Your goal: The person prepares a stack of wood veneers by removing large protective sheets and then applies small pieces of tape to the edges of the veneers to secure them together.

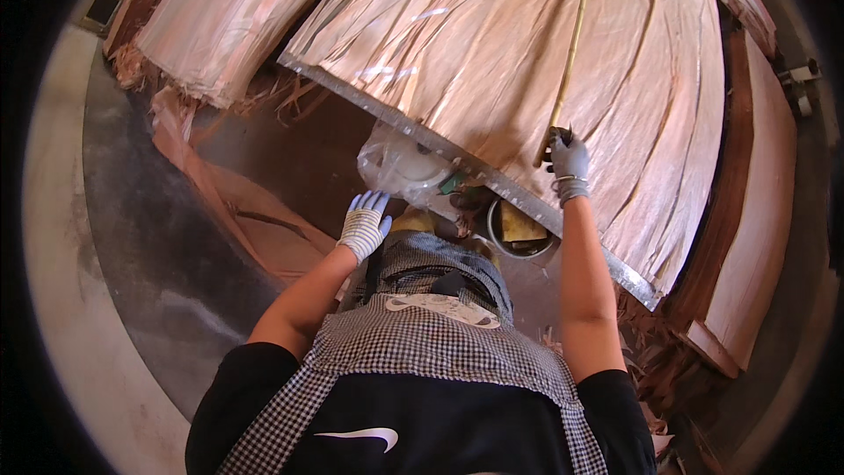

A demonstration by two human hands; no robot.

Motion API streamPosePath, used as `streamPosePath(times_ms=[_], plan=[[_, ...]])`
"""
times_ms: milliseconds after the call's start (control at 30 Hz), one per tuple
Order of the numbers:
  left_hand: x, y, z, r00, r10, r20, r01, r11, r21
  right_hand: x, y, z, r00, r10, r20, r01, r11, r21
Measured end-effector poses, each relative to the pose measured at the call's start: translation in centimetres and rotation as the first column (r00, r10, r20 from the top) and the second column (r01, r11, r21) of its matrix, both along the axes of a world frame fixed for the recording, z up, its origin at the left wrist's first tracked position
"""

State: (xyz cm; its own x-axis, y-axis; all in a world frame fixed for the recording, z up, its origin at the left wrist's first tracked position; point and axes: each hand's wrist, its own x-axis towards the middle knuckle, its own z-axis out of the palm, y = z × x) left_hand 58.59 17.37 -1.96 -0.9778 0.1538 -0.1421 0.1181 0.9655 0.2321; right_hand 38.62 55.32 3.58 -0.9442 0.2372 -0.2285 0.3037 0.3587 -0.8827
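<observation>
My right hand (570,164), in a grey glove, is closed round the near end of a long thin yellowish stick (576,40). The stick stretches away over a broad, wrinkled sheet of pale wood veneer (492,62). That veneer lies on a table with a straight metal edge (387,113) on my side. My left hand (362,227), in a striped glove with bluish fingers, is off the table near my waist. Its fingers are stretched out and nothing shows in them. A clear plastic bag (400,163) hangs at the table edge just beyond that hand.
A round metal bucket (519,251) with a yellow thing inside stands under the table edge by my legs. Veneer stacks stand at the far left (233,22) and at the right (756,202). Torn veneer strips (255,198) lie on the floor at left.
</observation>
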Motion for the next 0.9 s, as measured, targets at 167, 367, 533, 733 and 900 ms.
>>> streamPosePath(times_ms=[167, 367, 533, 733, 900], plan=[[3.2, -2.4, -3.0, 0.985, 0.105, 0.137, -0.110, 0.993, 0.032, 7.7, -0.6, -1.1, 0.989, 0.150, -0.017, -0.147, 0.981, 0.127], [-0.1, -3.2, -7.5, 0.927, 0.268, 0.263, -0.282, 0.959, 0.016, 24.4, -2.4, -3.2, 0.863, 0.250, 0.440, -0.228, 0.968, -0.105], [-4.5, -4.8, -9.3, 0.864, 0.205, 0.459, -0.188, 0.979, -0.082, 30.2, -4.2, -3.9, 0.817, 0.323, 0.478, -0.456, 0.869, 0.192], [-5.0, -6.0, -5.0, 0.780, -0.006, 0.626, -0.129, 0.977, 0.170, 29.1, -8.6, -4.7, 0.817, 0.291, 0.497, -0.375, 0.924, 0.076], [-0.5, -1.2, 4.1, 0.784, -0.618, 0.063, 0.482, 0.668, 0.567, 21.2, -16.9, -3.9, 0.764, 0.367, 0.530, -0.524, 0.833, 0.179]])
